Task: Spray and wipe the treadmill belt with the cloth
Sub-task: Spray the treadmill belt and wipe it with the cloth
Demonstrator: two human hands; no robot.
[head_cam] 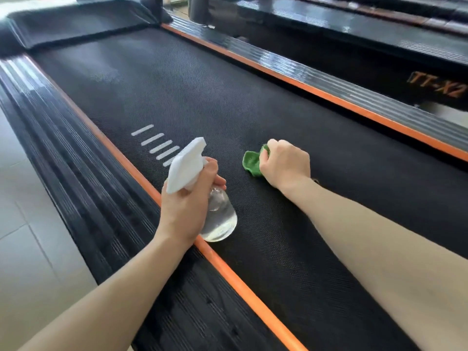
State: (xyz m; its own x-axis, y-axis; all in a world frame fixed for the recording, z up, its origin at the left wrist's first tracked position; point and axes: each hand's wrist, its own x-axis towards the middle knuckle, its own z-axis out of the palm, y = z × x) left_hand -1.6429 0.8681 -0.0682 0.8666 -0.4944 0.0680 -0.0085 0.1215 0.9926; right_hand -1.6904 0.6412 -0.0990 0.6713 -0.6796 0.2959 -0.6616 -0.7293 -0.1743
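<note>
The left hand grips the neck of a clear plastic spray bottle with a white trigger head, fingers curled round it, above the left edge of the black textured treadmill belt, beside the orange edge strip. The right hand clutches a crumpled green cloth, pressing it onto the belt near mid-width. White stripe markings lie just beyond the bottle.
</note>
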